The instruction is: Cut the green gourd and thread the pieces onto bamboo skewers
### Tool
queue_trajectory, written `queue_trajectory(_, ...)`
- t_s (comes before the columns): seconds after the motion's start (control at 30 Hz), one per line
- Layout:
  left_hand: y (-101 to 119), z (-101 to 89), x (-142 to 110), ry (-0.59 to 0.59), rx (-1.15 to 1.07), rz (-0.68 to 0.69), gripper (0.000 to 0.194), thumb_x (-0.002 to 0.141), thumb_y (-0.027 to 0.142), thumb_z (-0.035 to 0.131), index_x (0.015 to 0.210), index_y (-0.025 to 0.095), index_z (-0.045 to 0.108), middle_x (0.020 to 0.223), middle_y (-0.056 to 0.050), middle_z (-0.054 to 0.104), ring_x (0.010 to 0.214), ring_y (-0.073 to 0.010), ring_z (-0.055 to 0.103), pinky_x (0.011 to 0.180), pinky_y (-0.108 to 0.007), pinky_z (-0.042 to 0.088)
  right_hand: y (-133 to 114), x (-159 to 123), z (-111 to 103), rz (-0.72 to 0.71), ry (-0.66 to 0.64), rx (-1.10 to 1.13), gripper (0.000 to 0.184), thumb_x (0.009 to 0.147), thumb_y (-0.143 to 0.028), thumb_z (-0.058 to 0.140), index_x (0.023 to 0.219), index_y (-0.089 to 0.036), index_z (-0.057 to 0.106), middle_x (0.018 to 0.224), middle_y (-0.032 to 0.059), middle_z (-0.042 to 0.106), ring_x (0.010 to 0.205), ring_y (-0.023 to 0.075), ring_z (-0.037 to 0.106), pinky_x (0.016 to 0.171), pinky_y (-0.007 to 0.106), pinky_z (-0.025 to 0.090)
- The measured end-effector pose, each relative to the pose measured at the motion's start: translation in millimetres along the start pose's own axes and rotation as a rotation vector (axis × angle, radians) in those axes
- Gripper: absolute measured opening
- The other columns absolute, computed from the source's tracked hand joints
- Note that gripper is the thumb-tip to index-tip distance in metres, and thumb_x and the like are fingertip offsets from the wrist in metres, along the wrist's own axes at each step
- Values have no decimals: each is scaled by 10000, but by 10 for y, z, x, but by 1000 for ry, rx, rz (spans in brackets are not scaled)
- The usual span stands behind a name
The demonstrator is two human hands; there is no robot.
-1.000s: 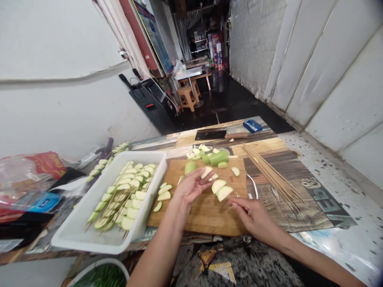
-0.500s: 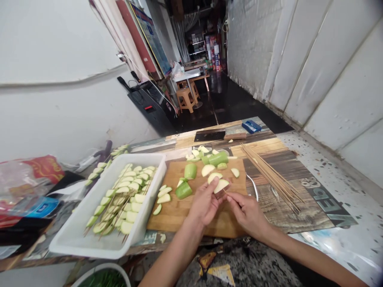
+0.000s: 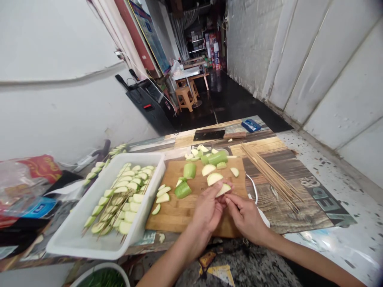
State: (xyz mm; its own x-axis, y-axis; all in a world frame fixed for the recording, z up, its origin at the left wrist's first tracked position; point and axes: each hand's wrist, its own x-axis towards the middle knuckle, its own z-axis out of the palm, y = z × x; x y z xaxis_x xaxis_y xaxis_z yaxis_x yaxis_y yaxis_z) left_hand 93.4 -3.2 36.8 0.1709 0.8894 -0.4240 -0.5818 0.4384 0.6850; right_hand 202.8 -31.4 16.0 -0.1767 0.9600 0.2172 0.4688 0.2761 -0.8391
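My left hand (image 3: 208,208) is closed on a pale green-edged zucchini slice (image 3: 223,190), held over the right part of the wooden cutting board (image 3: 176,215). Close against it, my right hand (image 3: 247,217) pinches a thin skewer at the slice's lower edge; most of the skewer is hidden by the fingers. Just beyond the fingertips lies another cut slice (image 3: 214,178). Green zucchini chunks (image 3: 182,190) and more loose slices (image 3: 163,198) are spread over the board. Left of it, a white plastic tub (image 3: 119,252) holds several skewers threaded with zucchini slices (image 3: 130,216).
Bare bamboo skewers (image 3: 269,175) lie in a bundle on the table right of the board. A cleaver (image 3: 209,134) and a blue packet (image 3: 251,125) rest at the far edge. Plastic bags (image 3: 32,183) sit at left, and a bucket of greens (image 3: 103,279) stands below.
The held slice has tilted and moved slightly lower and right between my hands. My right hand has shifted a little, still pinching at the slice's edge.
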Motion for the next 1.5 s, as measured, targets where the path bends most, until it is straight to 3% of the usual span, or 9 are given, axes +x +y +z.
queue_trajectory(0.27,77,4,-35,-9,-9,72,255,760,327,592,925,133,610,900,-93,671,779,-186,637,627,-265,508,1,-23,-69,-35,-18,55,228,882,-227,379,748,-174,556,597,-13,528,548,112,490,536,209,357)
queue_trajectory(0.37,154,-9,2,50,-46,159,223,765,303,592,897,124,600,884,-89,670,829,-198,638,695,-291,512,-2,-35,-79,-60,-62,40,237,883,-226,376,712,-177,533,574,-22,489,533,107,459,519,207,339)
queue_trajectory(0.63,130,-1,25,66,-31,187,187,742,255,616,866,115,597,905,-82,661,889,-209,628,732,-295,507,-37,-51,-39,-27,-66,29,244,887,-235,359,704,-180,510,568,-28,462,519,105,433,517,212,324)
queue_trajectory(0.9,79,5,-44,-4,32,149,261,755,325,601,898,107,611,920,-104,662,822,-188,632,678,-263,512,-57,-49,-53,9,-52,40,247,886,-234,362,741,-173,551,631,-3,544,566,117,481,541,215,345)
queue_trajectory(1.03,193,-44,-20,82,-3,237,278,785,357,563,927,120,595,944,-108,655,865,-196,625,687,-286,519,-55,-43,-86,-25,-93,47,251,889,-235,362,761,-169,568,636,-3,552,584,120,499,562,218,355)
queue_trajectory(1.17,294,-103,33,152,-36,289,181,787,267,563,899,125,573,929,-109,655,887,-224,631,719,-351,521,-69,-52,-93,-28,-203,49,270,894,-245,346,802,-167,588,654,3,574,606,125,523,578,218,373)
queue_trajectory(1.5,192,-51,50,150,23,258,150,778,253,561,839,118,584,933,-106,655,906,-221,624,712,-319,516,-80,-52,-60,-2,-152,30,273,890,-244,346,773,-169,581,673,14,603,609,125,538,589,216,394)
